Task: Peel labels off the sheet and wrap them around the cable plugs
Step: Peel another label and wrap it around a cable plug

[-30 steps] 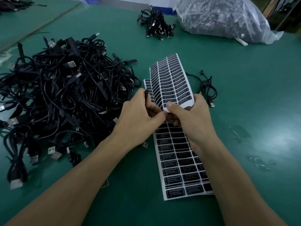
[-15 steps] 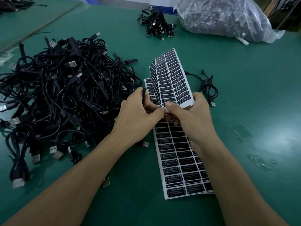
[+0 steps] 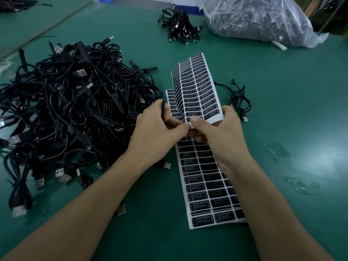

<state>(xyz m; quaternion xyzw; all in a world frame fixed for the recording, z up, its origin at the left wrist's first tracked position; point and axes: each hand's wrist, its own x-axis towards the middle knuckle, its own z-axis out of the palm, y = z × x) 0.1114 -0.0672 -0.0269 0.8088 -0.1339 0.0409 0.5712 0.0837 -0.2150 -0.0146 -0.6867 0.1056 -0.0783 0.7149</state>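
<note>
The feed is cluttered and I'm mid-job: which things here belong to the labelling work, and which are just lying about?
In the job: left hand, gripping a cable plug; right hand, holding the lifted label sheet; flat label sheet under them; cable pile.
Lying about: small cable bundle; plastic bag; loose cable; clear scraps.

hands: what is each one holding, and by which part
Right hand pinches the raised white sheet of black labels at its near edge. Left hand grips a black cable plug, mostly hidden.
</note>
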